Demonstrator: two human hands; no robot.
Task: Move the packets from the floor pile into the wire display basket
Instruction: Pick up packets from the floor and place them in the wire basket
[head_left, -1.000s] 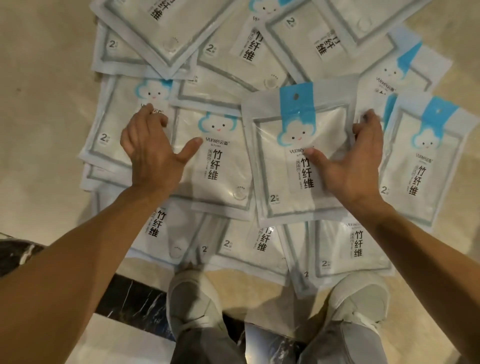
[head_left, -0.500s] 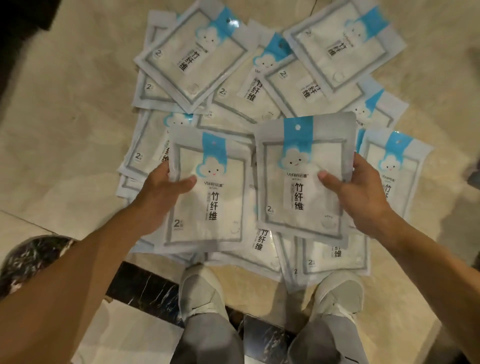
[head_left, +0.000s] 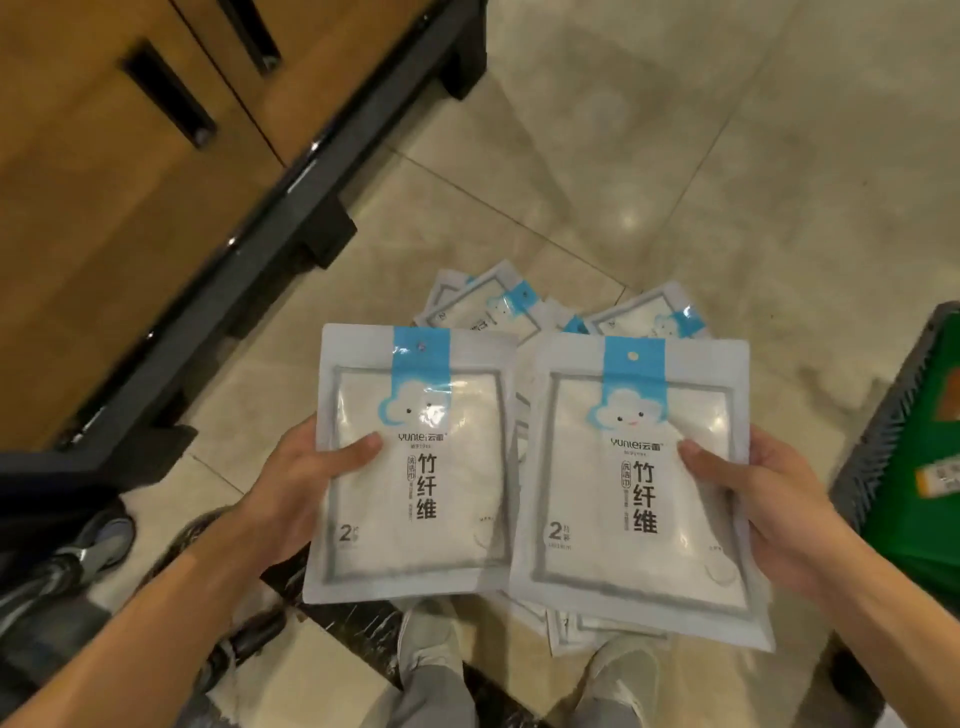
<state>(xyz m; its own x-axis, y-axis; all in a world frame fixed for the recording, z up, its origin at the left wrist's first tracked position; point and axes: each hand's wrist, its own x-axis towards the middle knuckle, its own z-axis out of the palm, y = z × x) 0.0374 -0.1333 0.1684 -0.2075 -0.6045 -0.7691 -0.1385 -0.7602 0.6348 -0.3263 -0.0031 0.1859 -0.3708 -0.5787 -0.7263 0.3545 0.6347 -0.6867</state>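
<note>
My left hand (head_left: 304, 488) grips a white packet (head_left: 415, 467) with a blue cloud label by its left edge, thumb on its front. A second identical packet (head_left: 639, 488) is held by my right hand (head_left: 763, 509) at its right edge. Both packets are lifted flat in front of me, side by side, above the floor pile (head_left: 498, 306) of the same packets, which they mostly hide. No wire basket shows clearly in view.
A wooden cabinet (head_left: 130, 171) on a dark metal base frame (head_left: 291, 208) runs along the left. A dark ribbed-edged crate holding green goods (head_left: 914, 441) stands at the right edge. Beige floor tiles (head_left: 727, 156) stretch beyond. My shoes (head_left: 623, 670) are below, and a wheel (head_left: 104, 535) at lower left.
Both hands have lifted their packets well up from the pile. My view has risen and tilted, bringing the cabinet and the crate into sight.
</note>
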